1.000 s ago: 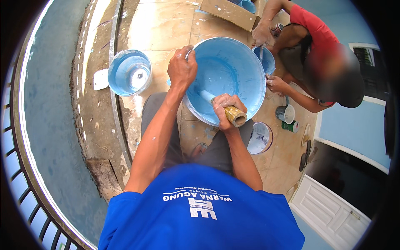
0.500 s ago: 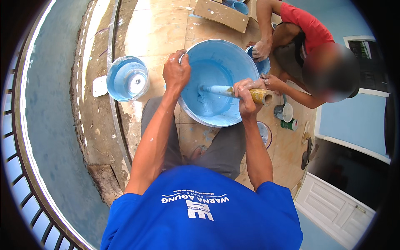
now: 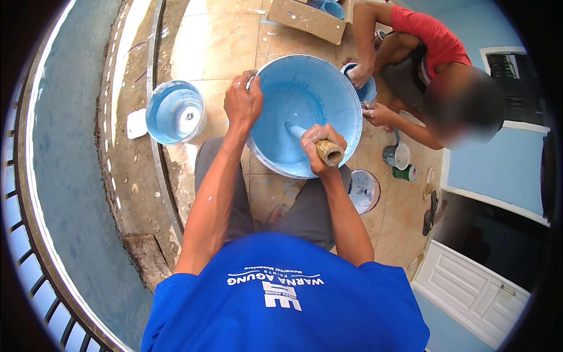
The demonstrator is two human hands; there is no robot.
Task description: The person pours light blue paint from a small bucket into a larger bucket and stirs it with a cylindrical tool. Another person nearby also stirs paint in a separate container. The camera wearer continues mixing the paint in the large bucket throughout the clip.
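A large bucket [image 3: 340, 88] with blue paint inside stands before my knees, its inner wall coated pale blue. My left hand [image 3: 243, 101] is closed on the bucket's left rim. In my right hand [image 3: 321, 146] is the upper part of a bamboo stick [image 3: 330, 154], fingers wrapped round it. The stick's lower part is coated blue and slants down to the left; its end dips into the blue paint [image 3: 293, 111]. The stick's hollow top end faces up toward me.
Left of the bucket stands a smaller blue-stained pail [image 3: 176, 111] beside a white lid [image 3: 136, 124]. A co-worker in a red shirt [image 3: 431, 35] crouches at right with hands at a blue pail [image 3: 366, 91]. Another pail [image 3: 365, 190], a green can [image 3: 406, 173] and a cardboard box [image 3: 305, 22] stand around.
My right hand has swung left and nearer to me with the top of the bamboo stick, which now stands steeper. My left hand stays on the rim.
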